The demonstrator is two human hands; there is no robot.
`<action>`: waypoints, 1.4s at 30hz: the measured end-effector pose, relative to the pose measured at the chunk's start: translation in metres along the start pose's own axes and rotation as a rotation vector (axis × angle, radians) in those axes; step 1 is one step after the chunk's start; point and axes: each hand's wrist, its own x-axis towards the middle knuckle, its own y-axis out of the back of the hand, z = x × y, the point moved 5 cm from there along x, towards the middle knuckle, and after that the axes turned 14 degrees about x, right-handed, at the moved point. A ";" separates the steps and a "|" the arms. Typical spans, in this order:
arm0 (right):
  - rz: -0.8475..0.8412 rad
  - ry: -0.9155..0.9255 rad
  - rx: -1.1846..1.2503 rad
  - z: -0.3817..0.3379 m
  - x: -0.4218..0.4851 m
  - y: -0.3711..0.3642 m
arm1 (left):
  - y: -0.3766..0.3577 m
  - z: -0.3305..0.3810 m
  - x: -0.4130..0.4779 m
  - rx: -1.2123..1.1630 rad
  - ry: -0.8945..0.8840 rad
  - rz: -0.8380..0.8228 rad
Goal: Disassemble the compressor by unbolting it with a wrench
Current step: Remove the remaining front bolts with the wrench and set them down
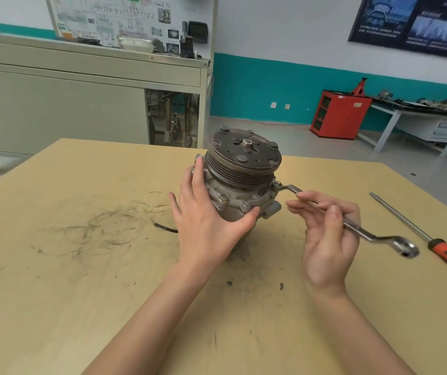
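Observation:
A grey metal compressor (240, 174) stands upright on the wooden table (81, 266), its ribbed pulley and clutch plate on top. My left hand (206, 217) wraps around its body from the left, thumb pressed on the front below the flange bolts. A silver offset ring wrench (352, 226) has one ring end set on a bolt at the compressor's right side. My right hand (328, 234) holds the wrench shaft loosely between thumb and fingers, palm turned up.
A long screwdriver (430, 239) with an orange-black handle lies at the table's right edge. A short black wire (165, 228) sticks out left of the compressor. Dark smudges mark the tabletop. Beyond stand a grey cabinet (81, 98) and a red cabinet (338, 115).

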 end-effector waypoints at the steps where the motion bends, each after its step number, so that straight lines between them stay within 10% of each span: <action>1: 0.050 -0.058 0.097 0.002 0.007 0.006 | 0.000 0.000 0.000 -0.004 0.000 -0.001; 8: 0.243 -0.619 0.418 0.053 0.073 0.020 | 0.000 0.000 0.000 -0.005 -0.001 -0.005; 17: -0.109 -0.990 0.179 0.081 0.115 -0.026 | 0.002 0.000 -0.001 -0.014 -0.003 0.007; 30: -0.150 0.163 -0.350 -0.032 0.025 -0.021 | 0.001 -0.001 -0.001 -0.012 -0.005 0.004; 42: -0.370 0.544 -0.709 -0.019 -0.015 -0.029 | 0.002 0.000 -0.001 -0.016 -0.008 0.011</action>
